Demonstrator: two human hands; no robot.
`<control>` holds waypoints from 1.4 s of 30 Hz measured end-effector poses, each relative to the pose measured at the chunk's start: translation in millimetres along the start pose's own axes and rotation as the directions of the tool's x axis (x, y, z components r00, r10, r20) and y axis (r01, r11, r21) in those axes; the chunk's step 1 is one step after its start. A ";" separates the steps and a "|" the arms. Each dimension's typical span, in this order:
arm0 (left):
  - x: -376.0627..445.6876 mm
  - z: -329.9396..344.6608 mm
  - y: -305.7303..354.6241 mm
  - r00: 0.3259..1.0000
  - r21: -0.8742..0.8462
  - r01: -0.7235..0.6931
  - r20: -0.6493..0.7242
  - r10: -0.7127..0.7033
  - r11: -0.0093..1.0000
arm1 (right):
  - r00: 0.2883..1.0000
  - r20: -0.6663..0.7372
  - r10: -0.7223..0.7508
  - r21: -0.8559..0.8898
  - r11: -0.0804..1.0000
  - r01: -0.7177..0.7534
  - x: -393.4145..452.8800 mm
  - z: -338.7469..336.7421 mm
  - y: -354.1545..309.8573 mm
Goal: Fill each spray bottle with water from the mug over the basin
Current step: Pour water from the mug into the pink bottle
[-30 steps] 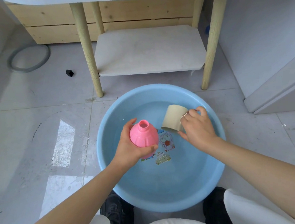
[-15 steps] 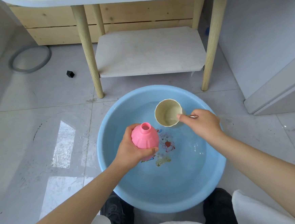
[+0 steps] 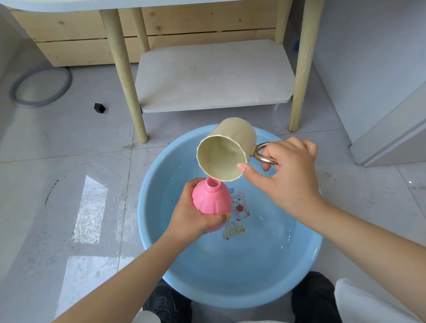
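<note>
My left hand [image 3: 190, 215] grips a pink spray bottle [image 3: 209, 198] without its cap, held upright over the light blue basin [image 3: 147, 217]. My right hand [image 3: 287, 176] holds a beige mug [image 3: 228, 148] by its gold handle, thumb against the mug's rim. The mug is tilted, its mouth facing down toward me, and its lower lip sits just above and right of the bottle's open neck. The basin holds shallow water over a cartoon print on its bottom.
A small table with wooden legs [image 3: 123, 74] and a low white shelf [image 3: 212, 74] stands just behind the basin. A grey ring [image 3: 40, 87] and a small black cube [image 3: 100, 108] lie on the tiled floor at left. My dark shoes [image 3: 167, 310] flank the basin's near edge.
My right hand lifted the mug out of the basin water and tipped it over the bottle's neck. My left hand kept the pink bottle nearly in place.
</note>
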State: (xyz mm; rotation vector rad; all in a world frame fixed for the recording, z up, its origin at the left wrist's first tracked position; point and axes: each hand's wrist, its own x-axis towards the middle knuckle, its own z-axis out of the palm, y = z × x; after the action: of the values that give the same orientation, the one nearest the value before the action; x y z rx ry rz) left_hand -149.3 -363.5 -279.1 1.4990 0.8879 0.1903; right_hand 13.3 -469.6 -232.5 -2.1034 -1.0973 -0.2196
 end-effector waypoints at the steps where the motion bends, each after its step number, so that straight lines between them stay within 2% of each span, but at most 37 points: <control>1: 0.2 0.2 -0.4 1.000 0.006 -0.004 0.002 0.004 1.000 | 0.999 -0.029 -0.034 -0.009 0.999 0.034 -0.1 0.7 0.0; 8: 1.2 0.5 -0.3 1.000 0.016 -0.003 0.018 0.003 1.000 | 0.970 -0.129 -0.206 -0.079 0.977 0.197 2.7 0.7 -2.2; 18: 3.4 -0.3 -3.1 1.000 0.017 -0.010 0.018 0.009 1.000 | 0.935 -0.176 -0.309 -0.183 0.943 0.277 5.1 1.0 -1.5; 29: 4.1 -0.8 -3.3 1.000 0.018 -0.005 0.011 0.004 1.000 | 0.908 -0.206 -0.366 -0.206 0.923 0.325 8.0 -1.0 -1.7; 31: 3.9 -0.5 -2.8 1.000 0.009 -0.002 0.012 0.002 1.000 | 0.912 -0.207 -0.353 -0.192 0.929 0.315 7.9 -0.3 -2.7; 36: 3.9 -0.4 -2.2 1.000 -0.008 -0.004 0.006 0.004 1.000 | 0.959 -0.192 -0.210 -0.104 0.976 0.192 7.1 1.6 -4.0; 42: 4.1 -0.7 -2.8 1.000 0.001 -0.004 0.005 0.004 1.000 | 0.944 -0.193 -0.267 -0.138 0.960 0.243 8.1 0.7 -3.2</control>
State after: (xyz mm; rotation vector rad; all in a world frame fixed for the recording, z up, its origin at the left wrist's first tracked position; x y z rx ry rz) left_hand -148.1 -360.8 -283.1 1.5018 0.8813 0.1892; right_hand 15.7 -462.9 -227.5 -1.9754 -1.2506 -0.6282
